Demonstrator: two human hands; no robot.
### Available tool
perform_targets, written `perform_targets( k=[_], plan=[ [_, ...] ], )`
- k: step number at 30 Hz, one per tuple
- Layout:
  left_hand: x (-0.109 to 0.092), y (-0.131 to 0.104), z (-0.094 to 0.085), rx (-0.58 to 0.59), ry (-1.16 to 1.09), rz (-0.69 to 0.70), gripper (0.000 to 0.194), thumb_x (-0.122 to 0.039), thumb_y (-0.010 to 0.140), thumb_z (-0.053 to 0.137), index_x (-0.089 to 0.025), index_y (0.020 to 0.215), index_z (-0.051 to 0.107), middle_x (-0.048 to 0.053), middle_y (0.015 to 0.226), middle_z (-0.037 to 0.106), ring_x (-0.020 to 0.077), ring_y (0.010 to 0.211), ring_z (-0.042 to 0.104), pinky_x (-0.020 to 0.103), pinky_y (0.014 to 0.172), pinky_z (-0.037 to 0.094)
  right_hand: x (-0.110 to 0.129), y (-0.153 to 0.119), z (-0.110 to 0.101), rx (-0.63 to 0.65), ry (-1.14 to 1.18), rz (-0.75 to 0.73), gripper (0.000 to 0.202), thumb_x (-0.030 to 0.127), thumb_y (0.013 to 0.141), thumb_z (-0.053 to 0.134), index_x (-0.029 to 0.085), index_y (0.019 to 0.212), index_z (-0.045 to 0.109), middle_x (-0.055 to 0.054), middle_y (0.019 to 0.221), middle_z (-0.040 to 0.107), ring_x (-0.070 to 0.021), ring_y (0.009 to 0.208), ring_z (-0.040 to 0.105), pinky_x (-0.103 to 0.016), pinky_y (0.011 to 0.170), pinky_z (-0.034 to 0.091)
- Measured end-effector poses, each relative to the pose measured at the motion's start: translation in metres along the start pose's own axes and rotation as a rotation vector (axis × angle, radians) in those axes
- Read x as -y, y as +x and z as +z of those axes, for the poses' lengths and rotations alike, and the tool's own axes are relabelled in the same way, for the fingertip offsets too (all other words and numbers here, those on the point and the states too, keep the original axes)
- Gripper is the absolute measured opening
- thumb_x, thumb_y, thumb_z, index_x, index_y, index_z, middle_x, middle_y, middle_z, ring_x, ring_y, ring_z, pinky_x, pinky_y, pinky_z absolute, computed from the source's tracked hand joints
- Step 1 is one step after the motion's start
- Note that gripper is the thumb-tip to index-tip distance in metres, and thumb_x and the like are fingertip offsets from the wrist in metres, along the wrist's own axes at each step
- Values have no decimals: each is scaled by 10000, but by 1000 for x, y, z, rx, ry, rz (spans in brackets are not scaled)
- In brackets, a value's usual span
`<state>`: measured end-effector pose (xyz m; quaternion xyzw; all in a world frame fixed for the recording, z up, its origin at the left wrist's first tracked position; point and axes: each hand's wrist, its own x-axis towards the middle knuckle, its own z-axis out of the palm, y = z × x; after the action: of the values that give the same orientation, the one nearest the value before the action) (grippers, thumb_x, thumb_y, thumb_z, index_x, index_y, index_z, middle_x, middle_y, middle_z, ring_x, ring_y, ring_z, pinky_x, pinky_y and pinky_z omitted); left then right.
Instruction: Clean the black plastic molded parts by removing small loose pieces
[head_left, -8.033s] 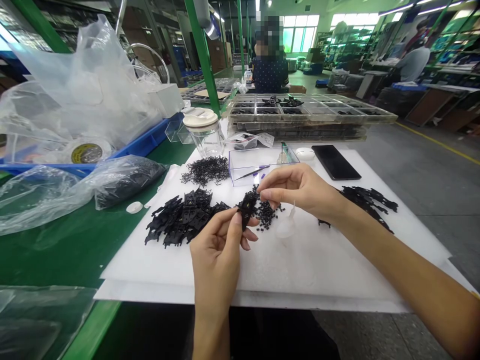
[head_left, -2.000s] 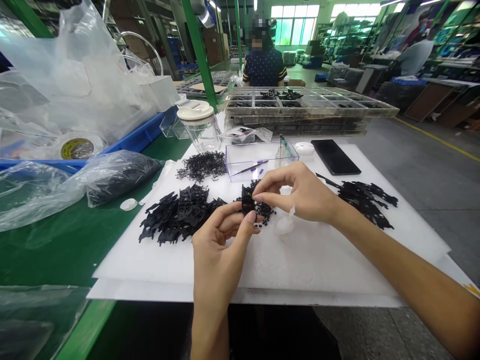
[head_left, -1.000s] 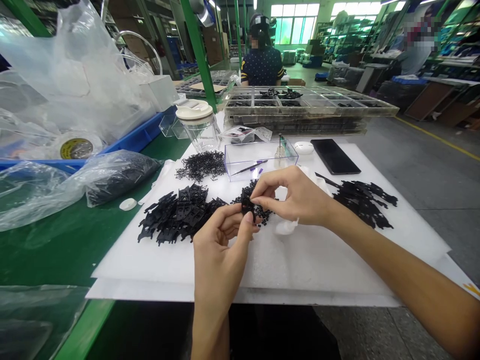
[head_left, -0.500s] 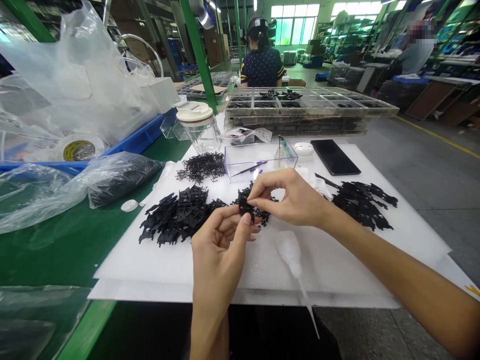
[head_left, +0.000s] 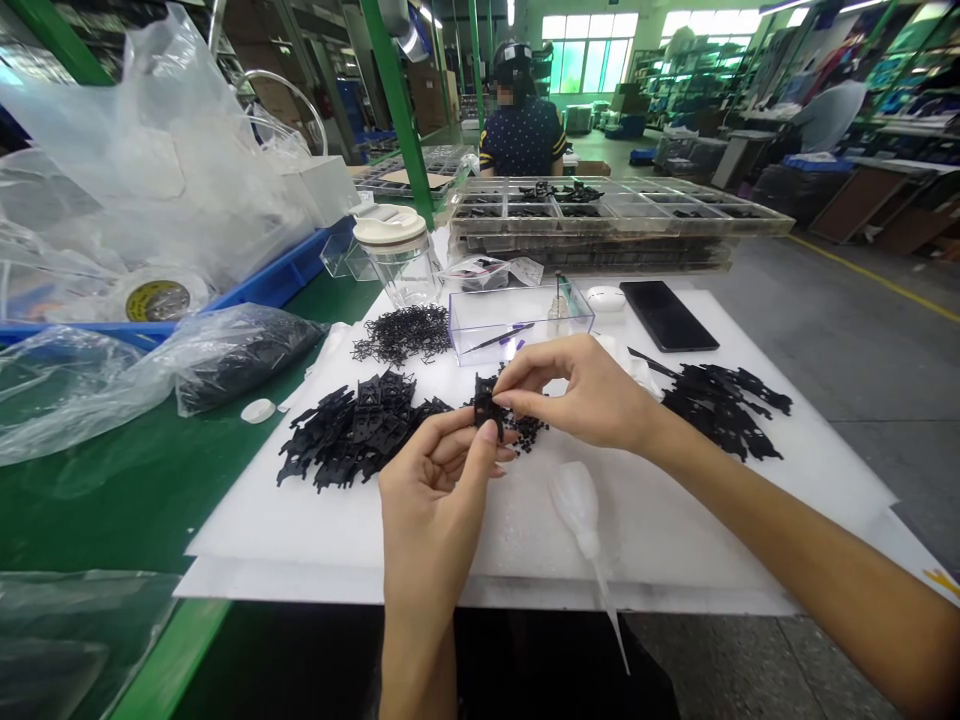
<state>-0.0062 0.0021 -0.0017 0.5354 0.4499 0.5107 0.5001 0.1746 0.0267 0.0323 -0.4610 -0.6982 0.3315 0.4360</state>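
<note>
My left hand [head_left: 442,480] pinches a small flat black plastic part [head_left: 487,402] between thumb and fingers, holding it tilted up above the white sheet [head_left: 517,545]. At the part's right edge, the thumb and forefinger of my right hand [head_left: 581,390] are pressed together. Whatever sits between those fingertips is too small to make out. Behind and below the hands lies a heap of tiny black pieces [head_left: 529,432], partly covered by them. A pile of flat black plastic parts [head_left: 360,425] is left of my left hand, and another pile [head_left: 731,410] lies to the right.
A white dropper bottle [head_left: 577,500] lies near the front edge, its thin tip overhanging. Thin black pieces [head_left: 405,335], a clear box [head_left: 487,345] with tweezers, a lidded jar [head_left: 397,255] and a phone [head_left: 667,315] stand farther back. Stacked compartment trays [head_left: 622,222] are behind.
The black plastic part has been tipped a little more upright, showing more of its face. Both hands have shifted very slightly left and stay together at the part.
</note>
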Motion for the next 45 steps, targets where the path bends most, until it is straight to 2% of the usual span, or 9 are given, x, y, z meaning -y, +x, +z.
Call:
perform_targets(
  k=[6, 9, 12, 16, 20, 26, 39, 45],
  plan=[
    [-1, 1, -1, -4, -22, -21, 225, -338, 878, 804, -182, 1017, 720, 38, 822, 826, 155, 701, 748, 213, 644, 589, -2, 0, 3, 4, 197, 104, 115, 250, 905, 737, 152, 901, 677, -2, 740, 705, -141, 656, 702, -255, 629, 575],
    [-3, 1, -1, 5, -45, -19, 215, -316, 872, 810, -178, 1010, 718, 30, 803, 821, 141, 669, 729, 205, 636, 576, -4, 1, 4, 19, 313, 220, 194, 295, 945, 710, 163, 1045, 609, 26, 731, 670, -118, 596, 675, -233, 586, 556],
    [-7, 1, 0, 0, -105, -32, 160, -268, 856, 814, -180, 963, 733, 7, 751, 806, 125, 626, 708, 191, 613, 564, -5, 1, 5, 108, 396, 306, 213, 271, 994, 640, 147, 1166, 616, 24, 708, 671, -103, 551, 658, -210, 543, 527],
    [-10, 1, 2, 7, -186, -37, 89, -207, 839, 805, -184, 905, 749, -22, 665, 768, 125, 585, 699, 195, 582, 555, -6, 2, 6, 165, 560, 324, 166, 189, 967, 656, 123, 1119, 667, 23, 674, 683, -89, 523, 641, -198, 535, 532],
    [-8, 1, -1, 52, -208, -24, 85, -215, 870, 795, -187, 928, 740, -4, 732, 798, 122, 615, 711, 190, 590, 551, -8, 3, 5, 193, 661, 335, 165, 171, 934, 703, 110, 1085, 678, 23, 660, 695, -72, 510, 629, -173, 519, 514],
    [-4, 0, -6, 126, -167, -9, 83, -258, 919, 772, -210, 962, 720, -27, 738, 798, 109, 652, 716, 178, 646, 560, -12, 3, 7, 204, 692, 345, 192, 213, 899, 756, 112, 1045, 683, 24, 634, 689, -77, 500, 618, -172, 500, 500],
    [-1, 2, -9, 138, -187, -4, 133, -278, 908, 783, -185, 971, 713, 4, 767, 811, 111, 652, 714, 172, 605, 535, -11, 3, 9, 178, 672, 316, 217, 234, 878, 780, 100, 1010, 670, 21, 618, 690, -69, 458, 606, -161, 464, 485],
    [0, 3, -8, 131, -226, -23, 151, -274, 894, 794, -171, 985, 731, 11, 743, 800, 108, 641, 701, 168, 597, 525, -8, 1, 10, 156, 635, 285, 209, 272, 912, 743, 111, 1025, 675, 23, 624, 690, -76, 475, 616, -172, 484, 497]
  ],
)
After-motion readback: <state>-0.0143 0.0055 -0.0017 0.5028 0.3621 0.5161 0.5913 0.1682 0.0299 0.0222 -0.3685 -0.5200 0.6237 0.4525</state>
